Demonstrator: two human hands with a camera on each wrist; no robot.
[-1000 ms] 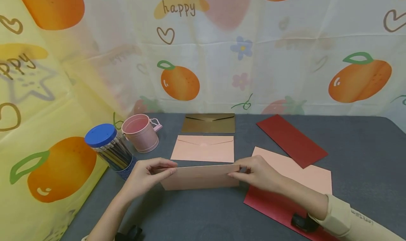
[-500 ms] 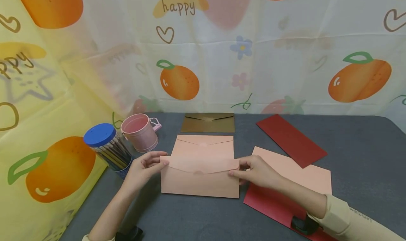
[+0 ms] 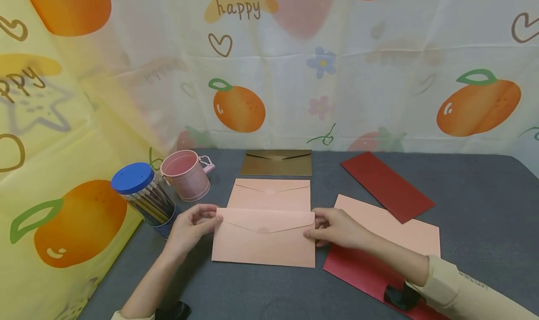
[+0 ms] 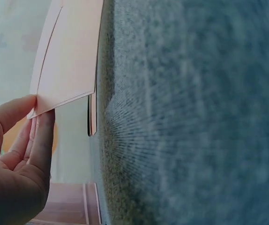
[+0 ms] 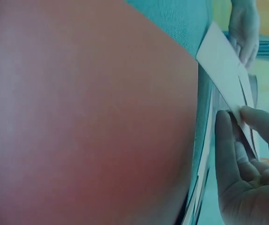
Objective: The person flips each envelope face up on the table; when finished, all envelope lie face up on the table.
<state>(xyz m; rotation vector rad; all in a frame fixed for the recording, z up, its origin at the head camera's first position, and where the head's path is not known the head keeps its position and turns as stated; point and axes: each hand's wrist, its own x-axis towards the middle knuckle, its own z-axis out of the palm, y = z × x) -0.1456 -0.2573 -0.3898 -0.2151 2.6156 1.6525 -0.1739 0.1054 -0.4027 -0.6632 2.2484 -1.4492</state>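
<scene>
A pale pink envelope (image 3: 263,250) is held between both hands, its pointed flap side facing me and tilted up. My left hand (image 3: 190,229) pinches its upper left corner, thumb in front and fingers behind, as the left wrist view also shows with the envelope (image 4: 73,56). At the right edge, my right hand (image 3: 338,227) grips it between thumb and fingers. Just behind lies another pink envelope (image 3: 269,193), its lower edge covered by the held one. Farther back is a gold envelope (image 3: 275,166).
Right of the hands, a red envelope (image 3: 387,186) overlaps a pink one (image 3: 396,233), which lies over a deeper red one (image 3: 353,264) partly under the right forearm. At left stand a pink cup (image 3: 187,179) and a blue-lidded container of pencils (image 3: 147,196).
The held envelope has turned from nearly edge-on, flap hidden, to showing its flap side. Its lower edge has come slightly toward me. Both hands keep hold of it.
</scene>
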